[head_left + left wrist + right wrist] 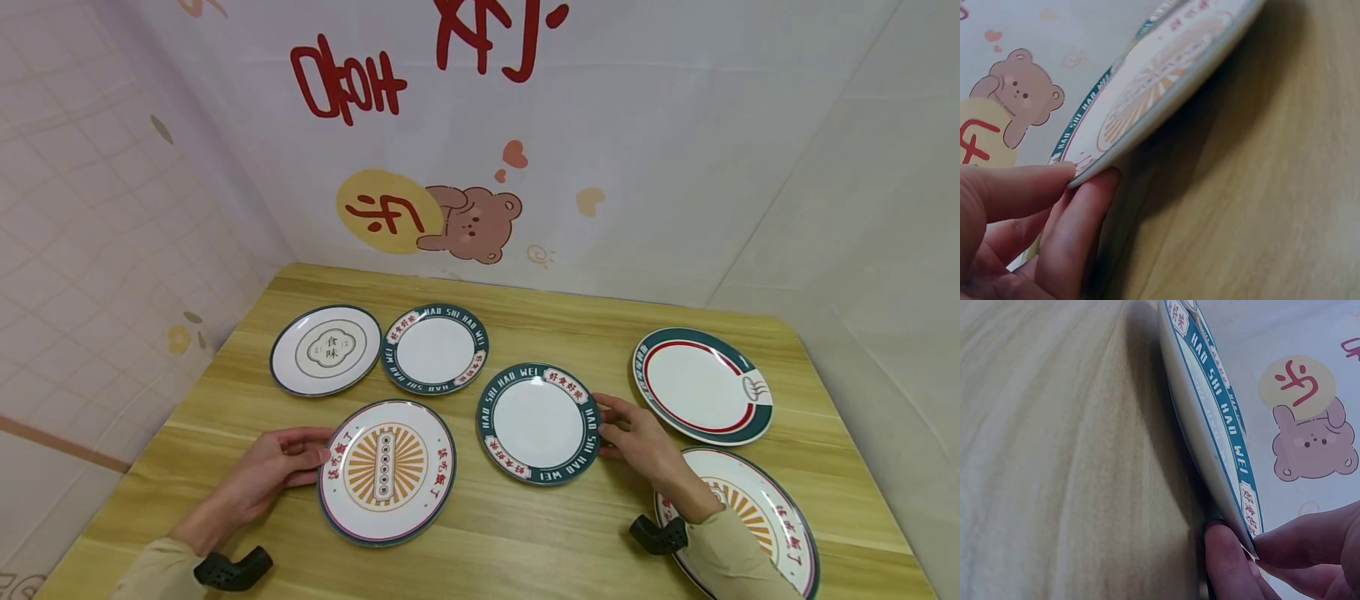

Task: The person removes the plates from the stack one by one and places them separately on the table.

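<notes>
My left hand (281,467) pinches the left rim of a white plate (420,433) with an orange sunburst, thumb on top and fingers beneath. In the left wrist view the underside of that sunburst plate (1166,119) shows over the wood. On the other side, my right hand (637,437) holds the right rim of a green-rimmed plate (536,421) lettered HAO SHI HAO WEI. The right wrist view has the thumb (1297,540) on the upper face of the green-rimmed plate (1210,425) and a finger below its edge.
Behind lie a thin-rimmed white plate (292,354) and another green-rimmed plate (435,350). To the right are a plate with a red ring (697,383) and a second sunburst plate (787,525), partly under my right sleeve (731,550). A printed cloth wall (637,150) borders the wooden table (525,533).
</notes>
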The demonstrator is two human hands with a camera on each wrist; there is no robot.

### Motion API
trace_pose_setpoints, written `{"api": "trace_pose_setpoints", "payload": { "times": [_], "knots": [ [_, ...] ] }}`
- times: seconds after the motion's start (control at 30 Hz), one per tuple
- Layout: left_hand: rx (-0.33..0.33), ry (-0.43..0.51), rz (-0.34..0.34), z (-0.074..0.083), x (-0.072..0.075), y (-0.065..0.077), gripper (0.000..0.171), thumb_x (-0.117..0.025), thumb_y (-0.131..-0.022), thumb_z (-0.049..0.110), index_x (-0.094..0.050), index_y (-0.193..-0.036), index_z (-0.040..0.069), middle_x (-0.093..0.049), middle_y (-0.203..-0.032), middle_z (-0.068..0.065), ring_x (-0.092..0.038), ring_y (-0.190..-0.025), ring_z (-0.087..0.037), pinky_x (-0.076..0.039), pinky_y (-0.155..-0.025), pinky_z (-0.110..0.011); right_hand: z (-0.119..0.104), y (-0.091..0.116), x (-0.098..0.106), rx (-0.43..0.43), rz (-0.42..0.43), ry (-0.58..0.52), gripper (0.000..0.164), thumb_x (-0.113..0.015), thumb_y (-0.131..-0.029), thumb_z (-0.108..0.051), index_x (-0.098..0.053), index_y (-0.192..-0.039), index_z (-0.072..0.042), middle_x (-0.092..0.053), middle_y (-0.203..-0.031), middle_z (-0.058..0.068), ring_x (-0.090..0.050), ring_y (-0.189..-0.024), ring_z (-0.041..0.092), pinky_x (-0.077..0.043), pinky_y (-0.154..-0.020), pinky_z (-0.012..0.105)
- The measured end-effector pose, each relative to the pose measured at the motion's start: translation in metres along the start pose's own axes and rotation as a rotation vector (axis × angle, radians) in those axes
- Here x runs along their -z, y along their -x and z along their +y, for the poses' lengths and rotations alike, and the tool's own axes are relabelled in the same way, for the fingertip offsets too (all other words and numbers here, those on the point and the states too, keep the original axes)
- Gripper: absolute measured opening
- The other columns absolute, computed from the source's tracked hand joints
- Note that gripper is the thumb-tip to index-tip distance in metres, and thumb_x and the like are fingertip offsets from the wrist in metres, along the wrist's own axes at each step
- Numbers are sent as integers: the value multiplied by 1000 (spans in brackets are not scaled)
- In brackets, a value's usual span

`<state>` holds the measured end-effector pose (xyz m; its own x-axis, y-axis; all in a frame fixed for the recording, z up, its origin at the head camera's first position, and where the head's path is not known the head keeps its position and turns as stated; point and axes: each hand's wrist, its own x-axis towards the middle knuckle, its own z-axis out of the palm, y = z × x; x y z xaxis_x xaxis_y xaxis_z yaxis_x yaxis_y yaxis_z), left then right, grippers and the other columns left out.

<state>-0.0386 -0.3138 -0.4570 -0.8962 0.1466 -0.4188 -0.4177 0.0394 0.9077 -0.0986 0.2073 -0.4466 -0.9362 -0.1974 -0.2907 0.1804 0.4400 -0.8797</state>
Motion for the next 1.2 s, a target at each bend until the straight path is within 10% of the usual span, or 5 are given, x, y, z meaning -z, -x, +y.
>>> {"api": "trace_pose_setpoints", "payload": {
  "times": [0.57, 0.77, 1.2],
  "knots": [
    [-51, -349, 128, 13, -13, 9, 44, -64, -104, 18, -60, -134, -13, -66, -130, -24, -68, -107, -19, -62, -85, -28, 1, 0, -2, -33, 10, 0, 52, -55, -104, -1, -45, -155, -3, -53, -132, 24, -60, -107, 31, -63, -83, 34],
    [-247, -664, 233, 21, -22, 14, 42, -67, -103, 25, -65, -134, -3, -70, -128, -18, -68, -114, -31, -60, -91, -32, 1, -2, -2, -36, 11, -5, 53, -55, -103, -1, -44, -155, -3, -53, -132, 24, -60, -107, 32, -63, -84, 36],
    [-524, -743, 240, 42, -69, 11, 45, -72, -99, 23, -63, -139, 3, -59, -144, -17, -50, -137, -39, -42, -113, -60, 1, -3, 1, -40, -5, -26, 53, -54, -104, -4, -42, -157, -3, -51, -136, 26, -59, -110, 32, -63, -87, 35]
  ]
}}
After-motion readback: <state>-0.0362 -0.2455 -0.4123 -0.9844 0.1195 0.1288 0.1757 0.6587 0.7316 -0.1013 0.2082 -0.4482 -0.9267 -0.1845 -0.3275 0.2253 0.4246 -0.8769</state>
